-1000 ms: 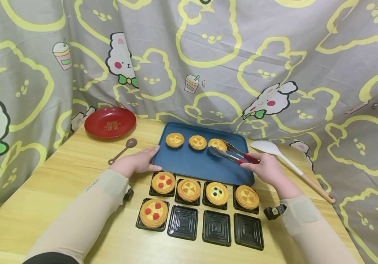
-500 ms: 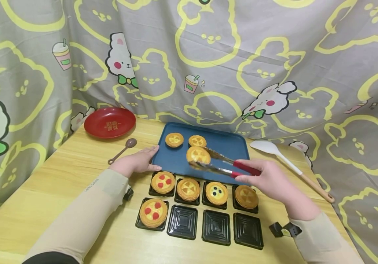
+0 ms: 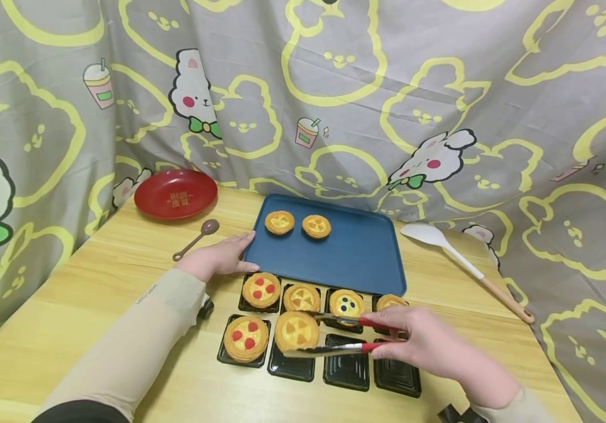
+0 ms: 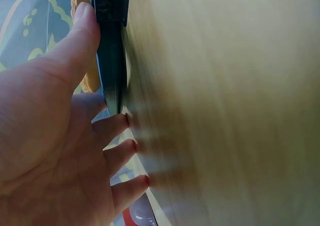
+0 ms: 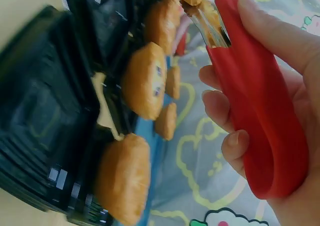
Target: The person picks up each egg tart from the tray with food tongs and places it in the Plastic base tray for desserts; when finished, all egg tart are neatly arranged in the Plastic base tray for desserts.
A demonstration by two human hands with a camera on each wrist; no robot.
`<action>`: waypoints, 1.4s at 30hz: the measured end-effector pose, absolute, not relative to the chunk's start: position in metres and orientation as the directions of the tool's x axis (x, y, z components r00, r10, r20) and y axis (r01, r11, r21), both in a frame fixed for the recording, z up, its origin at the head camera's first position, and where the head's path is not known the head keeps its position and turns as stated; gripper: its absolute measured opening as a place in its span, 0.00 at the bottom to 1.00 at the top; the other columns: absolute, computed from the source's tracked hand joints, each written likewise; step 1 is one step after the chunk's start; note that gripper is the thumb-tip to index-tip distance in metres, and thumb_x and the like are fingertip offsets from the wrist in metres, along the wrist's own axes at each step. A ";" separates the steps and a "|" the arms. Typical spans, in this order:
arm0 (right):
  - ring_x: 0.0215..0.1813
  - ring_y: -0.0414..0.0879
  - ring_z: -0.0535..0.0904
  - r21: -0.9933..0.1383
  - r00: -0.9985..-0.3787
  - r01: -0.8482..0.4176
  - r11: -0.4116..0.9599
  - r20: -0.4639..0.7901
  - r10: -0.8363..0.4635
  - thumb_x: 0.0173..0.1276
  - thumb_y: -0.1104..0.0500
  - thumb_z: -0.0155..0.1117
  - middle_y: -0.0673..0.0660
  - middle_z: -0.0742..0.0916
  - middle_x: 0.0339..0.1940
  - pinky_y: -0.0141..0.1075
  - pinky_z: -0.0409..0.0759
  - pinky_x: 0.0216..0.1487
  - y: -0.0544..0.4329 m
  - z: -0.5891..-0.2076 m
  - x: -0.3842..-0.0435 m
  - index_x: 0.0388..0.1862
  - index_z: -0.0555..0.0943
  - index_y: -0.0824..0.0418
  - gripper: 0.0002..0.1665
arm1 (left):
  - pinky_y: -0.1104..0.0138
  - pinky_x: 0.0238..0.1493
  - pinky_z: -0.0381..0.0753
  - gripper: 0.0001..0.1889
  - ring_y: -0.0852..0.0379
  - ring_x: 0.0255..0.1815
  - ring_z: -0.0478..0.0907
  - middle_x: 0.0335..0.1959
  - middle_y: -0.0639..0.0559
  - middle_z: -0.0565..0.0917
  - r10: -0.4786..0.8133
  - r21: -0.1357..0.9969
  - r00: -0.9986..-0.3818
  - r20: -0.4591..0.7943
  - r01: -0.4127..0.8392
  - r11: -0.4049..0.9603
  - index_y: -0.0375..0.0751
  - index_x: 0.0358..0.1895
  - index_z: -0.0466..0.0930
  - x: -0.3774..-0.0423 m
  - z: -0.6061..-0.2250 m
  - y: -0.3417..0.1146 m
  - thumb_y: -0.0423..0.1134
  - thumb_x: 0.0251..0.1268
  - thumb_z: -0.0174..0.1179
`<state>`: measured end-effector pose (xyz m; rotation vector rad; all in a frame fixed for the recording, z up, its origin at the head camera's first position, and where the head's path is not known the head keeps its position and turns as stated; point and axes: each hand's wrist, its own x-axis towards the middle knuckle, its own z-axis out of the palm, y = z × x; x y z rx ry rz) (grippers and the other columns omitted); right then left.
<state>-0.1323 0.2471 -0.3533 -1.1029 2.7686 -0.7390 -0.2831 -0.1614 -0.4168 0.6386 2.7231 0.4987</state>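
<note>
My right hand (image 3: 429, 341) grips the red handles of metal tongs (image 5: 257, 111). Their tips hold an egg tart (image 3: 296, 331) with a wedge pattern, over a black square base (image 3: 292, 369) in the front row. To its left, a tart with red spots (image 3: 246, 338) sits on another base. Behind is a row of tarts on bases, including one with dark blue dots (image 3: 347, 304). My left hand (image 3: 223, 255) rests at the left edge of the blue tray (image 3: 358, 249), fingers extended. Two tarts, left (image 3: 280, 222) and right (image 3: 316, 226), lie on that tray.
A red plate (image 3: 176, 197) stands at the back left, with a small brown spoon (image 3: 196, 239) in front of it. On the right lies a white ladle (image 3: 461, 258) with a wooden handle end. A patterned curtain (image 3: 260, 117) hangs behind the table.
The tongs took a tart from the right of the blue tray and carried it forward and left, over the front row of bases. My left hand has stayed at the tray.
</note>
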 end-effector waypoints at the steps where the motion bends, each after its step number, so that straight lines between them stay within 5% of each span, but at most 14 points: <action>1: 0.42 0.37 0.80 -0.450 -0.741 -0.627 0.636 0.092 -0.665 0.58 0.40 0.74 0.41 0.86 0.47 0.35 0.82 0.38 0.247 -0.356 -0.130 0.60 0.83 0.48 0.31 | 0.47 0.74 0.47 0.51 0.33 0.77 0.45 0.78 0.32 0.47 0.473 0.396 -0.857 -0.206 0.369 0.841 0.29 0.78 0.41 -0.283 -0.417 -0.161 0.57 0.68 0.60; 8: 0.52 0.44 0.82 -0.398 -0.747 -0.625 0.671 0.057 -0.662 0.58 0.34 0.68 0.49 0.87 0.52 0.45 0.82 0.50 0.246 -0.366 -0.122 0.60 0.83 0.48 0.34 | 0.47 0.74 0.47 0.51 0.33 0.77 0.44 0.78 0.31 0.47 0.470 0.396 -0.858 -0.209 0.365 0.843 0.29 0.78 0.41 -0.284 -0.416 -0.161 0.57 0.68 0.60; 22: 0.55 0.46 0.81 -0.407 -0.760 -0.602 0.687 0.027 -0.650 0.56 0.35 0.72 0.49 0.86 0.54 0.48 0.82 0.52 0.244 -0.371 -0.122 0.61 0.83 0.47 0.36 | 0.47 0.75 0.47 0.50 0.33 0.77 0.44 0.78 0.31 0.47 0.469 0.405 -0.859 -0.207 0.361 0.840 0.29 0.78 0.41 -0.281 -0.417 -0.161 0.56 0.68 0.60; 27: 0.38 0.42 0.80 -0.526 -0.773 -0.559 0.641 0.051 -0.632 0.54 0.40 0.76 0.44 0.85 0.46 0.35 0.81 0.35 0.247 -0.361 -0.126 0.63 0.81 0.49 0.37 | 0.47 0.75 0.46 0.51 0.34 0.77 0.44 0.78 0.32 0.47 0.466 0.404 -0.860 -0.207 0.359 0.842 0.29 0.78 0.41 -0.282 -0.419 -0.161 0.57 0.68 0.60; 34: 0.33 0.44 0.77 -0.555 -0.834 -0.528 0.643 0.195 -0.516 0.51 0.47 0.80 0.49 0.86 0.48 0.34 0.77 0.29 0.254 -0.334 -0.160 0.65 0.79 0.54 0.41 | 0.47 0.75 0.46 0.50 0.34 0.77 0.44 0.78 0.32 0.47 0.463 0.403 -0.860 -0.212 0.355 0.844 0.29 0.78 0.41 -0.282 -0.418 -0.162 0.56 0.68 0.60; 39: 0.28 0.46 0.72 -0.493 -0.906 -0.418 0.763 0.172 -0.386 0.54 0.40 0.77 0.54 0.84 0.36 0.36 0.72 0.25 0.254 -0.321 -0.208 0.65 0.79 0.60 0.43 | 0.47 0.75 0.46 0.51 0.34 0.77 0.44 0.78 0.32 0.47 0.465 0.398 -0.860 -0.211 0.359 0.844 0.29 0.78 0.41 -0.282 -0.418 -0.162 0.57 0.68 0.60; 42: 0.33 0.49 0.77 -0.443 -0.938 -0.345 0.828 0.118 -0.327 0.56 0.36 0.74 0.58 0.86 0.42 0.40 0.76 0.32 0.251 -0.319 -0.237 0.66 0.78 0.62 0.46 | 0.47 0.75 0.46 0.51 0.33 0.77 0.44 0.78 0.31 0.47 0.467 0.398 -0.860 -0.208 0.362 0.843 0.30 0.78 0.41 -0.283 -0.418 -0.162 0.57 0.68 0.60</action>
